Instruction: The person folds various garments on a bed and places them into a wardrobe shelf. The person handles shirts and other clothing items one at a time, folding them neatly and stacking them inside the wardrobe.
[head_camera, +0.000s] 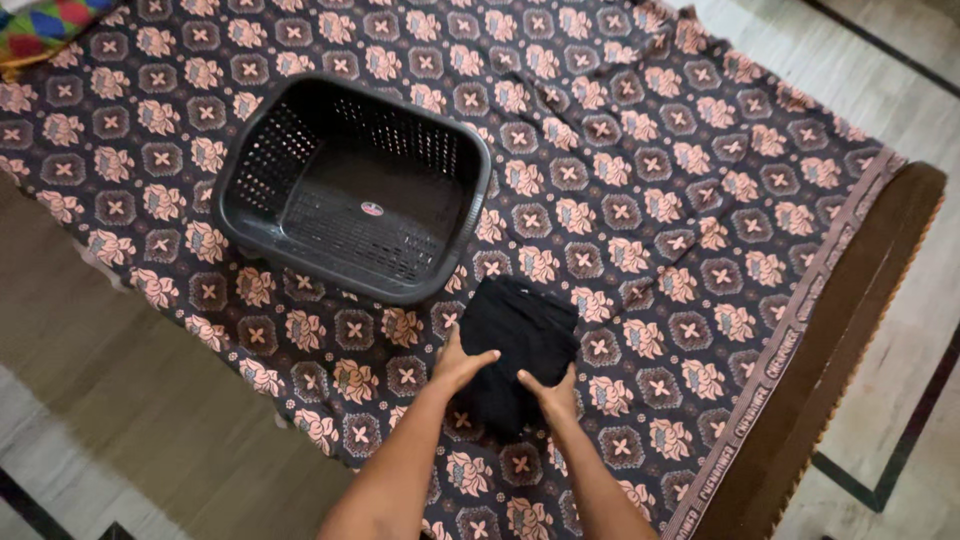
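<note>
A folded black garment (517, 338) lies on the patterned bedsheet (650, 180) near the bed's front edge. My left hand (458, 365) rests flat on the garment's near left edge, fingers spread. My right hand (553, 392) presses on its near right corner, thumb and fingers on the cloth. Neither hand lifts the garment off the sheet. Just beyond the garment, up and to the left, stands an empty dark grey plastic laundry basket (255, 165) with perforated walls.
The dark sheet with orange flower motifs covers the whole bed. A brown bed edge (850, 330) runs down the right side. Tiled floor (110, 400) lies at left and right. A bright multicoloured cloth (40, 25) shows at the top left corner.
</note>
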